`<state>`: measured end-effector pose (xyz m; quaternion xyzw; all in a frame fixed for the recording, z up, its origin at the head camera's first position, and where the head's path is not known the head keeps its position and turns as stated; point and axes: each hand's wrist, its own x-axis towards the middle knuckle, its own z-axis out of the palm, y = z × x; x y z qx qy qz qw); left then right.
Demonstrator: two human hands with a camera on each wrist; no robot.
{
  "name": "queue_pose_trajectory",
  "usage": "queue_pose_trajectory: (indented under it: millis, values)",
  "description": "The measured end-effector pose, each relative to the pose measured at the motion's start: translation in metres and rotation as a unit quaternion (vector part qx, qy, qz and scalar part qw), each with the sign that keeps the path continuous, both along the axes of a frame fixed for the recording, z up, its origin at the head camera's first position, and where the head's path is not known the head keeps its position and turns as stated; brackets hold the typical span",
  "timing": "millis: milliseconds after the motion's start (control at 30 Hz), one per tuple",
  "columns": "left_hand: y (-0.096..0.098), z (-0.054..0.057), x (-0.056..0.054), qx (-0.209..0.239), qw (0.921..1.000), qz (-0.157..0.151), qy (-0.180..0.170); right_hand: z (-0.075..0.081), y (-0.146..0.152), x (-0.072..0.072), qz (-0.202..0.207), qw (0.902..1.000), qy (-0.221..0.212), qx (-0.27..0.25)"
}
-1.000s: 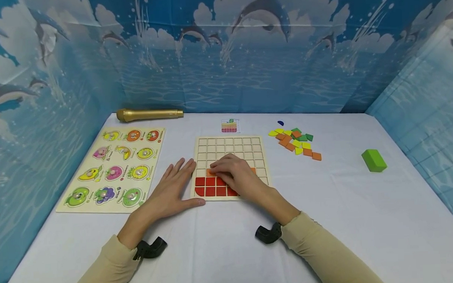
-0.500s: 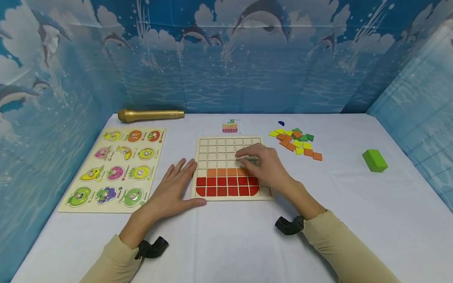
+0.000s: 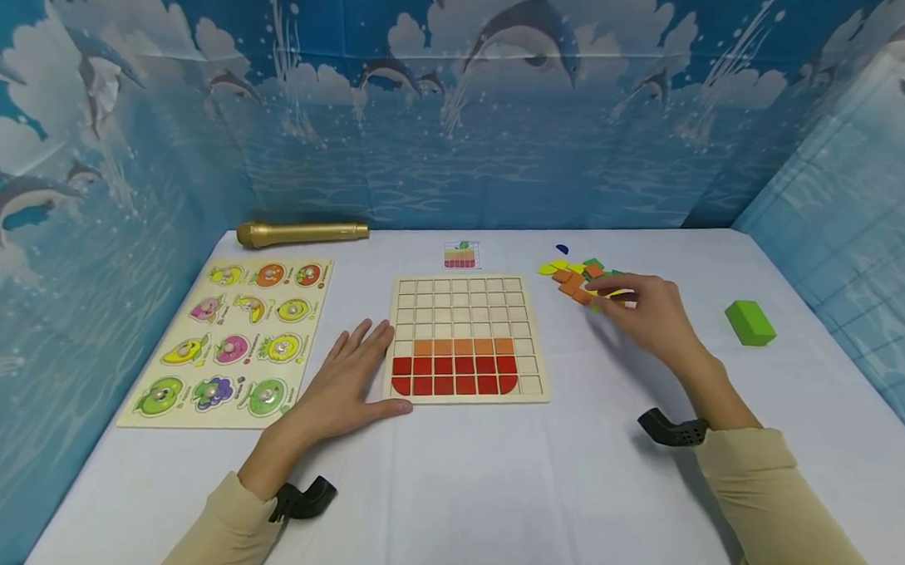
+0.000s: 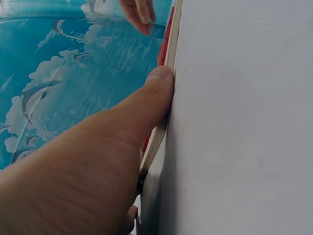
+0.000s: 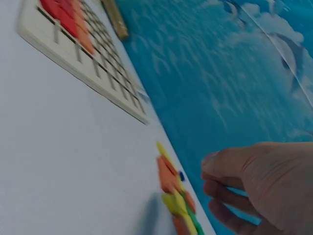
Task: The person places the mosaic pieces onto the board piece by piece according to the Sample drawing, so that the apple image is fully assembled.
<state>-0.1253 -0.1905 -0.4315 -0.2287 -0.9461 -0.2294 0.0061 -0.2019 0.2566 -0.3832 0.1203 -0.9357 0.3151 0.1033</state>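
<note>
A wooden grid board (image 3: 462, 307) lies mid-table, its two lowest rows mostly filled with red tiles (image 3: 453, 375) and several orange tiles (image 3: 463, 347) above them. My left hand (image 3: 344, 382) rests beside it, fingers spread, fingertips at the board's left edge; in the left wrist view the thumb (image 4: 146, 100) lies along the board's near edge. To the right, my right hand (image 3: 651, 313) hovers over a loose pile of tiles (image 3: 571, 283) in orange, yellow and green. In the right wrist view its fingers are loosely bent, with nothing visible between thumb and fingertips.
A fruit puzzle board (image 3: 199, 324) occupies the left side, with a gold microphone (image 3: 303, 232) behind it. Beyond the grid board lies a small picture card (image 3: 461, 255). One dark blue piece (image 3: 562, 249) sits behind the pile. A green block (image 3: 750, 322) stands far right.
My right hand has left the orange row, which now shows uncovered, and moved right to the tile pile. The left hand stays in place by the board.
</note>
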Motion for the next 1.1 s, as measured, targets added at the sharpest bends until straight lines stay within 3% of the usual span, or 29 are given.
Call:
queue_pose_trajectory:
  millis: [233,467,633,1100]
  values:
    - [0.001,-0.003,0.002,-0.001,1.0000,0.001,-0.004,0.005,0.043,0.000,-0.052,0.9933,-0.093,0.046]
    - [-0.001,-0.003,0.002,-0.004,1.0000,0.003,-0.001,0.000,0.060,-0.002,-0.058,0.9849,-0.149,0.066]
    - [-0.001,-0.002,0.001,-0.009,0.9999,0.005,-0.010,-0.003,0.062,-0.004,-0.044,0.9852,-0.150,0.070]
    - [0.000,0.001,0.001,-0.009,0.9999,0.004,-0.009,0.000,0.059,-0.006,-0.015,0.9910,-0.093,0.096]
